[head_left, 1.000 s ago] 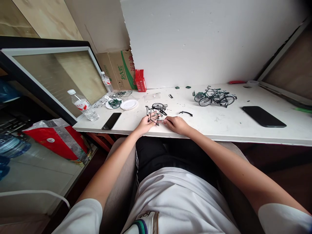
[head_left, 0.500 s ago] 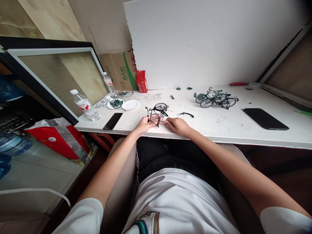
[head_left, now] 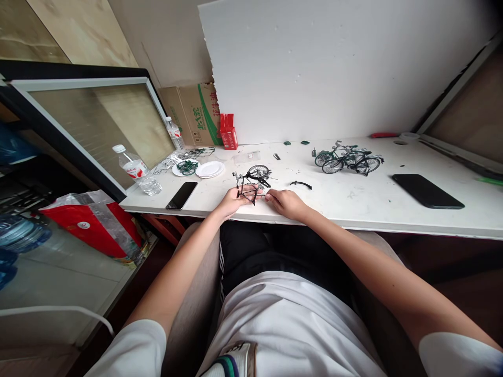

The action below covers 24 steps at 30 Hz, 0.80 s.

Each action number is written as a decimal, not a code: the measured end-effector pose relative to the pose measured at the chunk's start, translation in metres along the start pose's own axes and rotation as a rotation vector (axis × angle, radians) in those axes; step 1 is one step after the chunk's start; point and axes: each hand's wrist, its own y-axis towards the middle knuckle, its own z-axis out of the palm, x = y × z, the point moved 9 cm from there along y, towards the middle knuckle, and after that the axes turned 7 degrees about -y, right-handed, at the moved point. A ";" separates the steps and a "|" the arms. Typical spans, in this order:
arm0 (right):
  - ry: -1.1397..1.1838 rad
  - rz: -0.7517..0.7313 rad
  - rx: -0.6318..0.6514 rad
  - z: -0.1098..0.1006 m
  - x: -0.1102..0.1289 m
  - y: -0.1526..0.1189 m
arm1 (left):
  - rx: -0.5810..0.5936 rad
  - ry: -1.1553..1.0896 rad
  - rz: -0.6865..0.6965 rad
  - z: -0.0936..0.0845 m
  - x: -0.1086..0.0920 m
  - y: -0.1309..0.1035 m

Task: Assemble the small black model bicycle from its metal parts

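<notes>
My left hand (head_left: 231, 203) is closed around a small black model bicycle frame (head_left: 247, 191), low over the front edge of the white table. Just beyond the frame is a spoked model wheel (head_left: 258, 172); whether it is joined to the frame I cannot tell. My right hand (head_left: 286, 203) is closed in a pinch on a thin rod-like piece that points left at the frame's lower end. Most of that piece is hidden by the fingers. To the right of this hand lies a curved black part (head_left: 301, 184), apart from it.
Model bicycles (head_left: 349, 159) stand at the right, behind a black phone-like slab (head_left: 428, 191). A dark phone (head_left: 182, 195), a water bottle (head_left: 137, 170), a white plate (head_left: 209, 169) and green model parts (head_left: 187, 167) are at the left. A red box (head_left: 228, 132) stands at the back.
Almost nothing differs. The whole view has shifted very slightly, and both hands keep their grip at the frame.
</notes>
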 end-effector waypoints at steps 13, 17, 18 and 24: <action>-0.028 0.009 -0.008 0.001 -0.001 0.000 | -0.025 -0.035 -0.002 -0.002 0.001 0.001; -0.030 0.001 -0.020 0.000 -0.001 0.000 | -0.028 -0.035 0.006 -0.003 0.000 0.001; -0.030 0.001 -0.019 0.000 -0.001 0.000 | -0.030 -0.033 0.006 -0.003 0.001 0.001; -0.034 0.010 -0.007 0.001 -0.001 0.000 | -0.025 -0.022 0.005 -0.005 0.002 0.002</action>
